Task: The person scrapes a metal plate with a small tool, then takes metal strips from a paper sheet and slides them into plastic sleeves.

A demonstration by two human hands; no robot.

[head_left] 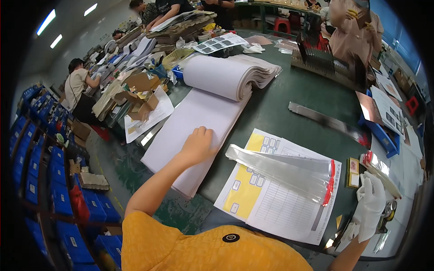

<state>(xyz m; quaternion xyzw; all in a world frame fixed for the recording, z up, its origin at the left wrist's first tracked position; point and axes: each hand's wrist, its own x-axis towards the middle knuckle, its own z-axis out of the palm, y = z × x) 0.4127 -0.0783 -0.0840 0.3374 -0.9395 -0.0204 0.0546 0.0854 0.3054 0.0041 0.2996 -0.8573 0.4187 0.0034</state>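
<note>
My bare left hand [199,145] lies on a thick stack of large white sheets [187,119], its fingers loosely bent against the top sheet. The far part of the stack is rolled over on itself [212,74]. At the right edge of the table, my right hand [372,201] wears a white glove. Its fingers point away from me, beside a bundle of see-through bags with red edges [383,174] and a small yellow box [352,172]. More see-through plastic bags [289,174] lie across yellow-and-white printed forms [246,192] between my hands.
A steel ruler-like strip [327,122] lies on the green table [271,108]. Beyond it stands a dark slotted rack [325,65]. A tape dispenser [388,210] sits by my right hand. Open cardboard boxes [141,99] are at the left; blue bins [58,198] line shelves. Several people work nearby.
</note>
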